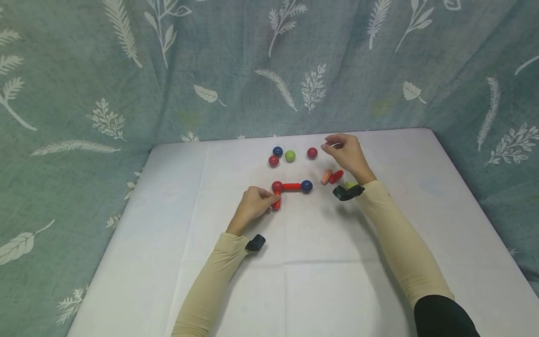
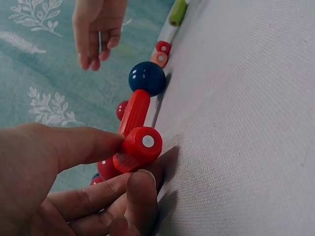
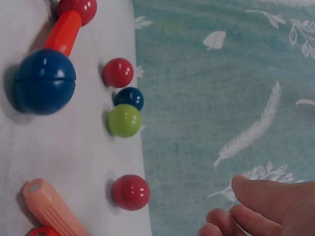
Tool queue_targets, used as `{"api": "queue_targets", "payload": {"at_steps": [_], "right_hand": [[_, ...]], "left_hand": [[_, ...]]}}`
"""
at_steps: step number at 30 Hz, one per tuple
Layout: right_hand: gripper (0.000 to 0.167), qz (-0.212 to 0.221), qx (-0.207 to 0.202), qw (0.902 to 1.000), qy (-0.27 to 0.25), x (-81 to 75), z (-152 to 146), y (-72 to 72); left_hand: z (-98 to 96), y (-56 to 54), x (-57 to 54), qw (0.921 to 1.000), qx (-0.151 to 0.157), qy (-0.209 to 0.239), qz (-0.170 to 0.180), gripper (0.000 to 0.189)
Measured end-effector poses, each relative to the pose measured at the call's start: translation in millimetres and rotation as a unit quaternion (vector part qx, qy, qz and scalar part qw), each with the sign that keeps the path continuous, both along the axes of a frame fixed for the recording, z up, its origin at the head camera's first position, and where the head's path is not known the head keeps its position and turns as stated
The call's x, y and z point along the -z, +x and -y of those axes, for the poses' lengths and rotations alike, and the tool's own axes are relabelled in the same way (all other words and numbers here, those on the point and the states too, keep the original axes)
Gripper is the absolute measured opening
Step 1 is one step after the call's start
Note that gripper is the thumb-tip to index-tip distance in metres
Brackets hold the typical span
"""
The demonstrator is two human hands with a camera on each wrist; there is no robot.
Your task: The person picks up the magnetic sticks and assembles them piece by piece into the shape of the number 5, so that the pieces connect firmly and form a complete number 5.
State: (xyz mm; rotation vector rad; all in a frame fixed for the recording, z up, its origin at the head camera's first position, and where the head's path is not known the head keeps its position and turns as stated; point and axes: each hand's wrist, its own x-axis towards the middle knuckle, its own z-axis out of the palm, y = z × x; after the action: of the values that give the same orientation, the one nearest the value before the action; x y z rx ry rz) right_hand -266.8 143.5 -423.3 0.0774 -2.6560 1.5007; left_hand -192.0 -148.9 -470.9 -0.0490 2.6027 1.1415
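Head view, six balls (image 1: 290,156), five rods (image 1: 292,186), left fingers (image 1: 264,192) pinching one red rod (image 1: 276,205), right fingers (image 1: 336,139) parted, empty

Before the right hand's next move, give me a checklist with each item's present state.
1. Left hand pinching the near red rod: ok.
2. Ball on that rod's free end: not ok, bare.
3. Blue ball at the end of the other red rod: ok.
4. Right hand empty: ok.
5. Nearest loose red ball apart from other balls: ok.
6. Joints tight: cannot tell.
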Motion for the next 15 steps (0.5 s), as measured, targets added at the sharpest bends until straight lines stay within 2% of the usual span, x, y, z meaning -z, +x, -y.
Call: {"api": "queue_targets", "payload": {"at_steps": [8,15], "right_hand": [[0.042,0.040,0.014,0.9991,-0.006,9.5,7.8,-16.8],[0.046,0.079,0.016,0.9967,-0.003,18.0,11.1,-24.6]], "left_hand": [[0.8,0.8,0.1,1.0000,-0.003,0.004,-0.005,0.034],[0.3,1.2,0.0,1.0000,-0.004,0.001,-0.005,0.035]]}}
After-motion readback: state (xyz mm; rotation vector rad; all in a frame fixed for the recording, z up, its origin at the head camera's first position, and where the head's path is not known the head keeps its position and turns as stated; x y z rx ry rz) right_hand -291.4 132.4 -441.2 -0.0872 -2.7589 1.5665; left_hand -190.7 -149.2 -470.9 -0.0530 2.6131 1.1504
